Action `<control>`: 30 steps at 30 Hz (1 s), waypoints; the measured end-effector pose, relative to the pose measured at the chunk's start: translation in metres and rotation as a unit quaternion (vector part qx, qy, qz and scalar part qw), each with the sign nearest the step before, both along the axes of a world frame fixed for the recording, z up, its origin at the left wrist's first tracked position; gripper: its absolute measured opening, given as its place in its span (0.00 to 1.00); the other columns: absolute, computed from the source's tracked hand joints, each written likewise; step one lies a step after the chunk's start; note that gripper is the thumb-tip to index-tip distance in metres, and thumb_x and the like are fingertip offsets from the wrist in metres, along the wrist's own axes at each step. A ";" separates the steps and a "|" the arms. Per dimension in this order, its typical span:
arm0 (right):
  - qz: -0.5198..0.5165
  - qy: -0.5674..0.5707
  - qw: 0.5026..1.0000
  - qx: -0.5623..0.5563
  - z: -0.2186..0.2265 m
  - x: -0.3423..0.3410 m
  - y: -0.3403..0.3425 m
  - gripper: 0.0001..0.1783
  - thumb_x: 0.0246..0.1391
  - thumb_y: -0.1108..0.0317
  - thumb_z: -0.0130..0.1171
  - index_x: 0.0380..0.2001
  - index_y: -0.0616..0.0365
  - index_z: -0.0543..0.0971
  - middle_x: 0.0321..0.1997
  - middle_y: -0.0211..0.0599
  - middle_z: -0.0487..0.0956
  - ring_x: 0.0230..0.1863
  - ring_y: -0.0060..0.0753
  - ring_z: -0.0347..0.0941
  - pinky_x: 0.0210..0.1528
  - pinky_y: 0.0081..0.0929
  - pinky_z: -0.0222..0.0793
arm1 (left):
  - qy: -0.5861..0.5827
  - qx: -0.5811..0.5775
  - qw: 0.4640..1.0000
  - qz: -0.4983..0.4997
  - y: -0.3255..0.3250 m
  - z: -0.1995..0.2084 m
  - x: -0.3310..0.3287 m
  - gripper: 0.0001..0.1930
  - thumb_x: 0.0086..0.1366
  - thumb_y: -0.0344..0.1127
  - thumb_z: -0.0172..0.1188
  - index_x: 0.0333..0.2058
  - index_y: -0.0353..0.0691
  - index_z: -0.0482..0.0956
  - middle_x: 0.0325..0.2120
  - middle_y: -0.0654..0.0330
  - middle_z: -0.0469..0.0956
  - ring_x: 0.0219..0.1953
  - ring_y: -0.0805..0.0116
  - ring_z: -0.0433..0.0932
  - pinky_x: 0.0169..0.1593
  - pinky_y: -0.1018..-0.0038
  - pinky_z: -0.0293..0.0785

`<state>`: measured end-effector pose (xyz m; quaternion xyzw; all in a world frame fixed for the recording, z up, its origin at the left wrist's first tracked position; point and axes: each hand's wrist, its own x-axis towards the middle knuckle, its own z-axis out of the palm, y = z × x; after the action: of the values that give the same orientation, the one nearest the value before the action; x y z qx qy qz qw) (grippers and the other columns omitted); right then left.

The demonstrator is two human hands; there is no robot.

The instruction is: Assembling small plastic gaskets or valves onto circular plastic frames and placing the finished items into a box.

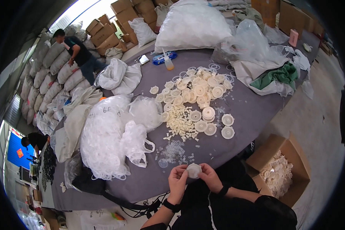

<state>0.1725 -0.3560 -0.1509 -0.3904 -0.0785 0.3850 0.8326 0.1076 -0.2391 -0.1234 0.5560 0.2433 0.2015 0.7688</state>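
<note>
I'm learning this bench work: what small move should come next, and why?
Perhaps the left hand should reach for the small clear pieces: they lie just beyond it, and the right hand, also pinching the whitish round part, could probably hold that alone.

I can't make out fine detail on the pale disc (194, 171) — it's too small from here. The tiny clear rings (173, 151) blur together for me, and the lower edge cuts off the left sleeve (156, 226).
</note>
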 end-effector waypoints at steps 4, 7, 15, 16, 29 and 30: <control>-0.020 -0.068 0.997 -0.044 0.000 0.002 0.000 0.11 0.53 0.70 0.49 0.39 0.61 0.67 0.35 0.28 0.71 0.38 0.16 0.66 0.41 0.16 0.62 | 0.011 -0.030 0.999 -0.006 -0.009 0.009 0.005 0.01 0.57 0.23 0.50 0.28 0.34 0.67 0.38 0.54 0.72 0.31 0.78 0.71 0.34 0.85 0.68; -0.049 -0.045 0.997 -0.036 0.003 0.002 0.003 0.09 0.54 0.67 0.48 0.35 0.61 0.70 0.32 0.26 0.71 0.35 0.14 0.65 0.38 0.14 0.61 | 0.054 -0.082 0.995 0.003 -0.005 0.002 0.007 0.02 0.58 0.27 0.49 0.28 0.36 0.67 0.34 0.55 0.74 0.23 0.81 0.68 0.25 0.87 0.64; -0.020 0.039 0.998 -0.055 0.001 0.009 0.001 0.13 0.56 0.60 0.47 0.24 0.57 0.71 0.23 0.21 0.70 0.24 0.09 0.62 0.27 0.12 0.59 | -0.003 -0.128 0.992 -0.012 -0.019 0.000 0.013 0.04 0.58 0.26 0.51 0.31 0.40 0.66 0.26 0.66 0.69 0.28 0.81 0.69 0.34 0.84 0.66; -0.028 0.053 0.996 -0.073 0.004 0.007 0.002 0.15 0.56 0.59 0.46 0.21 0.55 0.71 0.21 0.21 0.70 0.23 0.09 0.62 0.25 0.12 0.59 | -0.002 -0.131 0.991 -0.015 -0.021 0.001 0.013 0.04 0.58 0.26 0.51 0.31 0.40 0.66 0.26 0.66 0.69 0.28 0.81 0.69 0.34 0.84 0.66; -0.059 0.086 0.994 -0.023 -0.004 0.015 -0.003 0.13 0.57 0.59 0.43 0.35 0.56 0.70 0.29 0.25 0.72 0.29 0.14 0.67 0.30 0.14 0.63 | -0.064 -0.234 0.970 0.001 -0.032 0.013 0.023 0.09 0.61 0.29 0.47 0.40 0.38 0.62 0.34 0.59 0.69 0.37 0.72 0.70 0.40 0.75 0.68; -0.078 0.119 0.990 -0.008 -0.003 0.017 -0.003 0.13 0.57 0.59 0.43 0.35 0.57 0.70 0.29 0.25 0.72 0.28 0.14 0.67 0.29 0.14 0.63 | -0.072 -0.183 0.980 -0.028 -0.034 0.014 0.022 0.10 0.60 0.28 0.48 0.41 0.38 0.63 0.37 0.59 0.68 0.41 0.70 0.68 0.45 0.73 0.65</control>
<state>0.1896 -0.3589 -0.1542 -0.3531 0.0549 0.3630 0.8605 0.1293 -0.2729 -0.1097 0.3961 0.2045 0.1719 0.8785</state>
